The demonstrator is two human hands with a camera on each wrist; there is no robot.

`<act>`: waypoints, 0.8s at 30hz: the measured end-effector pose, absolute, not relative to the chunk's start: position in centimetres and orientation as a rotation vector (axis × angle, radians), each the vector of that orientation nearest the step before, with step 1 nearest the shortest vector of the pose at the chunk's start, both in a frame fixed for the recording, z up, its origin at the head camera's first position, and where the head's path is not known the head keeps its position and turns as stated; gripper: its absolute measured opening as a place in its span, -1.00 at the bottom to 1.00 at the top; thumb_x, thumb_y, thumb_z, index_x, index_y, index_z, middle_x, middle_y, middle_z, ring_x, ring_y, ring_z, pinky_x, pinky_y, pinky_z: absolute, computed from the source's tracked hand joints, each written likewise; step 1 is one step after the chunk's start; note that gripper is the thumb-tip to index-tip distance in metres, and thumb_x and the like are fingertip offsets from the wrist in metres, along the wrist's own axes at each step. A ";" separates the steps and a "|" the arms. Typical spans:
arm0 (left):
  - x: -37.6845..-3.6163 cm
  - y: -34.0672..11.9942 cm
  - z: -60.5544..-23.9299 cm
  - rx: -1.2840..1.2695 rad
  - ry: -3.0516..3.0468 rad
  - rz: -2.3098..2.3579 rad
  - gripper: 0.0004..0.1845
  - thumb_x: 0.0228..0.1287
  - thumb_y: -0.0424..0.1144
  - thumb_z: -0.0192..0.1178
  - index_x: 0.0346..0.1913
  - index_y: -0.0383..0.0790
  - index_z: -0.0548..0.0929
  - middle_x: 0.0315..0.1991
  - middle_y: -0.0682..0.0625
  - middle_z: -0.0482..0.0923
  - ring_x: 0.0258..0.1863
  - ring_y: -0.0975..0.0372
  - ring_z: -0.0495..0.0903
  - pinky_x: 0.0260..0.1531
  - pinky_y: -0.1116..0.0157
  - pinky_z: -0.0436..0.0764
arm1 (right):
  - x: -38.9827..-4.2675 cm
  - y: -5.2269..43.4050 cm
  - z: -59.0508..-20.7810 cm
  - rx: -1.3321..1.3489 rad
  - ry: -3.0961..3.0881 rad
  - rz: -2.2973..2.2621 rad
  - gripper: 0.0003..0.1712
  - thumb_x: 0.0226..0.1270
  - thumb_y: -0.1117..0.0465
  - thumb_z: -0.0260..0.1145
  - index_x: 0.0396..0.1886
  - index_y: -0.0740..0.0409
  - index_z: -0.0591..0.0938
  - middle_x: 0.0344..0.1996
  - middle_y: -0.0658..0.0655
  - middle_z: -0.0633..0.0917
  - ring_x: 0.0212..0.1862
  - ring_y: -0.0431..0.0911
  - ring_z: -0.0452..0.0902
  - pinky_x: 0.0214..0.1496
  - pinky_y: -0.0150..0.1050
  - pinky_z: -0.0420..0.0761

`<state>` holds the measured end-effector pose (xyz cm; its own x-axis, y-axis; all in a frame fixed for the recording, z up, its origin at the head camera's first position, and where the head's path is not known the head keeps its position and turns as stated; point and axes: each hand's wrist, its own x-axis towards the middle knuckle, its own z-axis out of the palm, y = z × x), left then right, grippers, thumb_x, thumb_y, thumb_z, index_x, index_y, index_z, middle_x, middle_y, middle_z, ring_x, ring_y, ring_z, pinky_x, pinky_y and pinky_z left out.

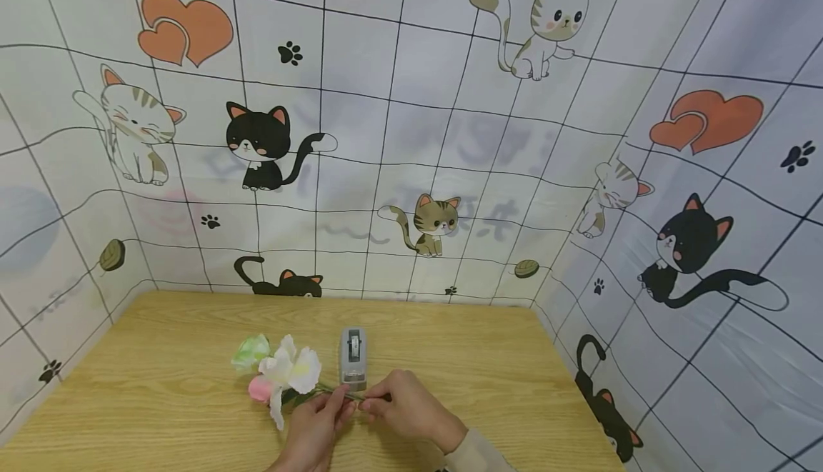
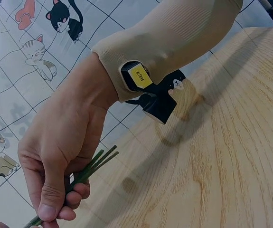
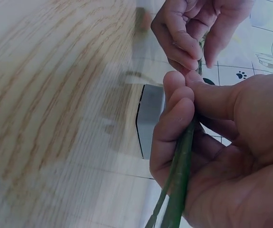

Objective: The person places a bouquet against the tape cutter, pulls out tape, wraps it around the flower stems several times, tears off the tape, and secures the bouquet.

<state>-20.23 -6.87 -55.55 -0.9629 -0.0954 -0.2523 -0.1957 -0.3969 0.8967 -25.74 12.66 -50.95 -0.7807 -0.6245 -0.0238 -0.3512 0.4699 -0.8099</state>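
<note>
A small bunch of artificial flowers lies low over the table at the left: a white flower (image 1: 299, 372), a pink bud (image 1: 260, 389) and a pale green bloom (image 1: 251, 352). Their green stems (image 3: 180, 175) run together to the right. My left hand (image 1: 316, 422) pinches the stems just below the flowers. Farther along, my right hand (image 1: 408, 406) grips the same stems between thumb and curled fingers, and several cut ends (image 2: 100, 164) stick out past it in the left wrist view. Right behind the fingertips stands a grey tape dispenser (image 1: 353, 366).
The wooden table (image 1: 489, 358) meets a cat-printed cloth wall (image 1: 360, 172) at the back, and more of this cloth hangs at both sides. A black wrist camera (image 2: 157, 102) sits on the beige right sleeve (image 2: 174, 38).
</note>
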 end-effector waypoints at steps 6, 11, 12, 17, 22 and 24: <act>-19.8 -6.1 -54.6 -0.495 1.700 2.515 -0.62 0.87 -0.25 0.21 0.18 -0.67 0.60 0.00 -0.14 0.76 -0.13 0.36 0.80 0.01 0.49 0.84 | -25.8 12.8 -51.5 -0.790 2.438 -1.255 -0.85 0.66 0.31 0.53 0.02 0.25 0.97 -0.20 0.17 0.99 -0.39 -0.42 0.65 -0.33 -0.51 0.63; -19.8 -5.8 -54.4 -0.525 1.736 2.457 -0.60 0.90 -0.19 0.18 0.21 -0.61 0.53 0.05 -0.17 0.75 -0.11 0.37 0.80 0.03 0.49 0.82 | -25.9 12.8 -51.6 -0.802 2.467 -1.266 -0.86 0.63 0.30 0.57 0.02 0.22 0.98 -0.12 0.16 0.99 -0.37 -0.41 0.68 -0.32 -0.50 0.65; -19.9 -5.7 -54.4 -0.533 1.725 2.466 -0.60 0.90 -0.19 0.18 0.22 -0.61 0.52 0.04 -0.17 0.74 -0.12 0.37 0.80 0.04 0.49 0.83 | -25.9 12.9 -51.6 -0.802 2.471 -1.272 -0.86 0.61 0.30 0.58 0.02 0.22 0.98 -0.11 0.16 0.99 -0.34 -0.41 0.71 -0.30 -0.50 0.67; -20.0 -5.5 -54.4 -0.567 1.662 2.540 -0.66 0.89 -0.26 0.18 0.19 -0.59 0.49 -0.01 -0.12 0.68 -0.16 0.40 0.80 0.03 0.50 0.84 | -26.0 12.9 -51.7 -0.810 2.480 -1.295 -0.84 0.57 0.33 0.61 0.03 0.25 0.97 -0.09 0.17 0.99 -0.26 -0.33 0.82 -0.25 -0.48 0.75; -20.3 -5.7 -54.8 -0.537 1.642 2.558 -0.69 0.90 -0.30 0.15 0.23 -0.58 0.42 -0.06 -0.06 0.69 -0.18 0.42 0.79 -0.03 0.54 0.81 | -26.0 12.8 -51.7 -0.850 2.498 -1.243 -0.85 0.63 0.26 0.58 0.01 0.21 0.98 -0.16 0.13 0.99 -0.32 -0.44 0.71 -0.27 -0.51 0.69; -20.4 -5.8 -54.8 -0.519 1.606 2.582 -0.69 0.90 -0.33 0.12 0.28 -0.58 0.38 -0.04 -0.04 0.70 -0.18 0.42 0.79 -0.02 0.54 0.81 | -26.1 12.8 -51.6 -0.862 2.489 -1.216 -0.80 0.72 0.20 0.50 -0.05 0.20 0.98 -0.29 0.09 0.96 -0.41 -0.46 0.59 -0.34 -0.52 0.60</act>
